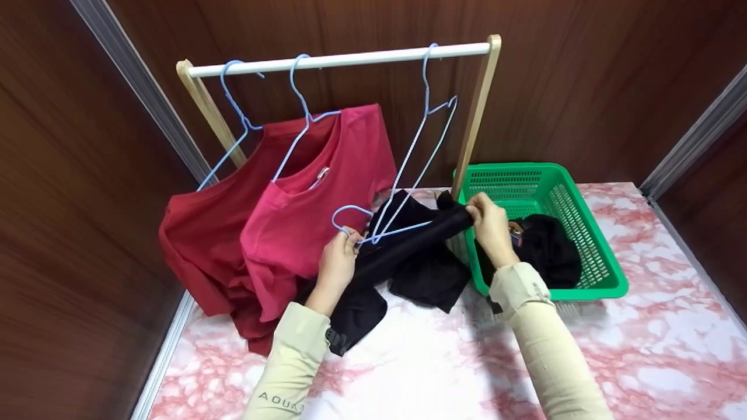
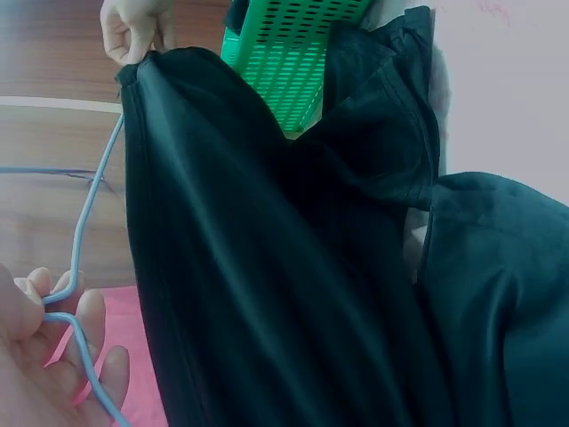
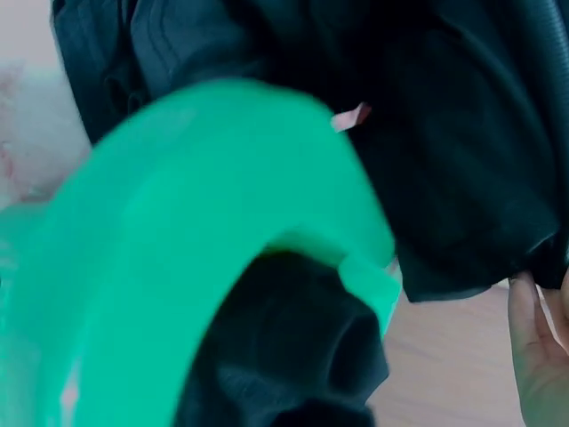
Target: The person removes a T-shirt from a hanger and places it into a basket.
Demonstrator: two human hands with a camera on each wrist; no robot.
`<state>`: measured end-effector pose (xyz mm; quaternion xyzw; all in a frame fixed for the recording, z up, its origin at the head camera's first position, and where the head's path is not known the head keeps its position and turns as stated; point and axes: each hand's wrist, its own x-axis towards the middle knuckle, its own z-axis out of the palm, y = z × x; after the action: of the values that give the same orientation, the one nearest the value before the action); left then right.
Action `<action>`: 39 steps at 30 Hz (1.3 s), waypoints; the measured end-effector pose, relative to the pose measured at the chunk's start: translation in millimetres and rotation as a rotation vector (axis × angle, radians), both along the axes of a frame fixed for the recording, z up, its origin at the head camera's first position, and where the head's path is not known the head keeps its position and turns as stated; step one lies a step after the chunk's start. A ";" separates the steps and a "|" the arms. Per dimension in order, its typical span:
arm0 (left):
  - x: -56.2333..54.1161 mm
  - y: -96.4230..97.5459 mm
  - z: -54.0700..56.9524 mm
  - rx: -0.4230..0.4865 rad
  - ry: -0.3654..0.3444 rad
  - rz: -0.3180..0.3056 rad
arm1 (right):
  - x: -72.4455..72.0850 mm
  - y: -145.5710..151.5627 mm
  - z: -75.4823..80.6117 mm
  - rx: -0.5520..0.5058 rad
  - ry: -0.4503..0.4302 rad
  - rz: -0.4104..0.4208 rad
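Note:
In the head view my left hand [image 1: 338, 263] pinches a blue wire hanger [image 1: 400, 231] just below its hook. The hanger's arm runs right, along the top of a black garment [image 1: 429, 274]; folds hide whether it is trousers or a shirt. My right hand [image 1: 491, 228] pinches the garment's upper right edge and pulls it out sideways. The left wrist view shows the hanger wire [image 2: 83, 218] between thumb and fingers, with dark cloth [image 2: 240, 258] beside it. In the right wrist view fingertips [image 3: 526, 320] grip the garment's corner.
A rack with a white rail [image 1: 373, 57] stands behind, carrying a dark red shirt [image 1: 201, 233], a pinkish red shirt [image 1: 303, 227] and a bare hanger [image 1: 425, 87]. On the right, a green basket [image 1: 604, 256] holds black clothing [image 1: 551, 248]. Brown panels [image 1: 583, 87] enclose the marbled surface [image 1: 659, 350].

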<state>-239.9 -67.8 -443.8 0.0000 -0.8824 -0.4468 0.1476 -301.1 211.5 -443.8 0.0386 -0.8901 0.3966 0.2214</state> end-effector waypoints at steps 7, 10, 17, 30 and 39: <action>-0.6 0.4 -2.3 0.047 0.045 -0.029 | -0.2 14.9 -5.7 -0.021 -0.029 -0.052; -2.5 -1.5 -3.8 0.114 0.041 -0.053 | -0.2 17.8 -8.5 -0.047 -0.085 -0.065; -4.7 -10.1 -10.1 0.148 -0.004 -0.177 | -2.0 11.6 -8.9 -0.223 -0.140 0.006; -0.1 -26.6 -16.2 -0.137 -0.065 -0.194 | -2.0 8.2 -9.7 -0.374 -0.166 0.043; -5.6 -27.9 -2.0 -0.113 -0.137 0.025 | -0.8 6.5 -13.7 -0.261 -0.231 0.004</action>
<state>-245.4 -95.7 -445.8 0.0333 -0.9141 -0.3934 0.0924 -301.9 218.1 -457.5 -0.0343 -0.8506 0.5109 0.1198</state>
